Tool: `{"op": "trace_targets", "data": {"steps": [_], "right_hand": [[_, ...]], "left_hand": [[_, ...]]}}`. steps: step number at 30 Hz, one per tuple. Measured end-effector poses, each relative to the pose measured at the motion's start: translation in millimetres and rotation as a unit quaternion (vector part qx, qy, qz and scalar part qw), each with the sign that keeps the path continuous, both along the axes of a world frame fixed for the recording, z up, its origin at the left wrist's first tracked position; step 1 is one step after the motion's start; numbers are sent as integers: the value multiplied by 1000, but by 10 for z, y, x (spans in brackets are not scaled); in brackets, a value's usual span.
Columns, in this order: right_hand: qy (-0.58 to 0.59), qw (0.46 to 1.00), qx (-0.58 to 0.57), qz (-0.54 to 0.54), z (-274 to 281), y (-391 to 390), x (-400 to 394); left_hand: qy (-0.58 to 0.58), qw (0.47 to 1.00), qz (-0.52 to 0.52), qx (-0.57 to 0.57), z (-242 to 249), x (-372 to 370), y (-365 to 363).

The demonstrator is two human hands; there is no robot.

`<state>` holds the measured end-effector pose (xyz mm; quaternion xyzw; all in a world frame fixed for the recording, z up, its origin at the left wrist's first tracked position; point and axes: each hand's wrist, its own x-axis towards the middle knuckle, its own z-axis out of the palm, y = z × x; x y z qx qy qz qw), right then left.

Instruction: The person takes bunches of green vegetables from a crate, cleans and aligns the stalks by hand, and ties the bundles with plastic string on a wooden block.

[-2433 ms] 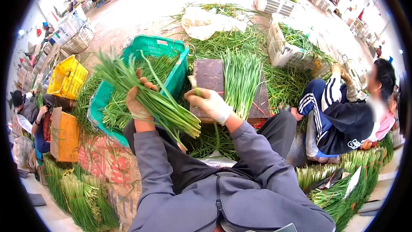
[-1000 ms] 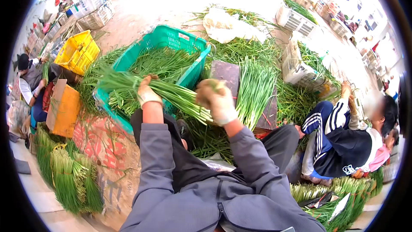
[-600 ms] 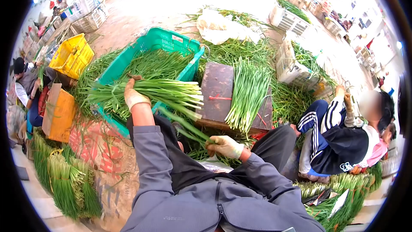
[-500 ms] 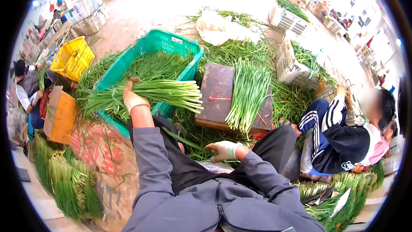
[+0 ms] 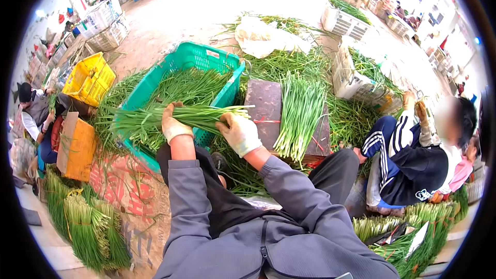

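My left hand [image 5: 175, 125], in a pale glove with bare fingertips showing, is wrapped round a loose bunch of green chives [image 5: 201, 116] over the green crate's near side. At the bunch's pale stem end, my right hand [image 5: 239, 133], in a similar glove, closes its fingers on the stems and hides part of them. The leafy end points left. Beneath lies the green crate [image 5: 133, 150], filled with loose chives [image 5: 191, 85]. Just right, another pile of chives [image 5: 301, 116] rests on a dark wooden block [image 5: 262, 98], with a thin red tie beside it.
A yellow crate [image 5: 89, 77] and a wooden box [image 5: 77, 147] stand at left. Tied bundles [image 5: 93, 227] lie at lower left, more bundles [image 5: 413, 237] at lower right. A co-worker [image 5: 413, 163] sits at right, near a white crate [image 5: 354, 82]. Loose greens cover the floor around the block.
My right hand has risen from my lap to the stem end of the bunch and closed on it. My left hand, still holding the chives, has shifted slightly right.
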<state>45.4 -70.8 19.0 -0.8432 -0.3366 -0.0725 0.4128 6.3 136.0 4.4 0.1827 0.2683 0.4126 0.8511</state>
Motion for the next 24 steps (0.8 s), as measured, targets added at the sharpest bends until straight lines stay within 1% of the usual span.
{"op": "trace_targets", "data": {"steps": [2, 3, 4, 5, 6, 8, 9, 10, 11, 12, 13, 14, 15, 16, 17, 18, 19, 20, 22, 24], "right_hand": [[20, 996, -73, 52, -1, 5, 21], [8, 996, 0, 90, 13, -44, -7], [8, 996, -1, 91, 100, -147, -48], [77, 985, 4, 157, 204, -295, -96], [144, 964, 10, 221, 248, -447, -136], [184, 946, 2, 269, 39, -784, -245], [220, 919, -118, 306, -178, -953, -229], [252, 877, -234, 337, -434, -1130, -198], [219, 862, -323, 325, -671, -1360, -216], [184, 839, -406, 311, -647, -1463, -258], [192, 863, -386, 263, -634, -1486, -212], [265, 912, -225, 220, -616, -1534, -163], [361, 903, -126, 197, -487, -1526, -117], [449, 877, -23, 171, -370, -1500, -73], [443, 881, 27, 164, -243, -1461, -37], [435, 883, 79, 156, -143, -1416, -14], [448, 869, 141, 158, -85, -1374, -18], [448, 868, 150, 155, -25, -1336, -37], [529, 807, 225, 139, 72, -1274, -103], [523, 805, 212, 182, 70, -1265, -143]], "left_hand": [[3, 1000, 7, 1, 1, -15, 14], [4, 1000, -7, 4, 45, -49, 18], [4, 1000, -20, 7, 54, -60, 43], [14, 1000, 9, 27, 45, -61, 122], [30, 999, 25, 3, 122, -98, 177], [12, 998, 40, 40, 82, -171, 359], [-26, 998, 40, 32, 78, -210, 428], [-47, 997, 2, 61, 113, -281, 441], [-73, 995, 3, 64, 120, -304, 462], [-99, 993, 3, 68, 168, -304, 455], [-141, 989, 6, 37, 211, -303, 436], [-189, 982, -5, -11, 254, -308, 411], [-217, 975, -35, 5, 253, -325, 369], [-244, 967, -65, 23, 250, -338, 335], [-241, 967, -74, 28, 234, -321, 338], [-291, 952, -90, -3, 205, -288, 369], [-339, 934, -107, -36, 254, -265, 338], [-337, 934, -115, -33, 277, -272, 281], [-437, 874, -204, -49, 377, -340, 53], [-437, 877, -197, -43, 395, -326, -10]]}}
